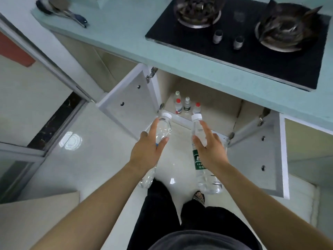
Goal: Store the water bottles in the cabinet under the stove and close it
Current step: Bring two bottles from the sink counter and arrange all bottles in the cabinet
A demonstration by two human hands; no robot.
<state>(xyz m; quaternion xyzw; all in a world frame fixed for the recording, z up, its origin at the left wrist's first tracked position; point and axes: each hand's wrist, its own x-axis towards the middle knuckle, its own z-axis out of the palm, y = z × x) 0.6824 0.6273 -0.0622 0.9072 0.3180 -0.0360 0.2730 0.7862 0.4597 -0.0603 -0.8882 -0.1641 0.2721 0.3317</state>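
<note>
Surface point(117, 33) fills the top of the frame, with the black stove point(270, 65) on it at the upper right. Under the stove, in the middle of the frame, is the cabinet point(207, 98). The left door point(129, 103) and the right door point(257, 156) are both swung wide, so I have room to reach in.

My left grip point(146, 152) is wrapped round a clear bottle point(163, 129). My right grip point(210, 150) is wrapped round a bottle with a green label point(209, 184). I hold both just in front of the cabinet, above the floor point(100, 150). Their capped ends are nearest the opening, I think so they can go straight in.

Four small bottles point(187, 105) stand close together at the left of the cabinet. I think that leaves room beside them for my two. Shutting the doors comes last.
</note>
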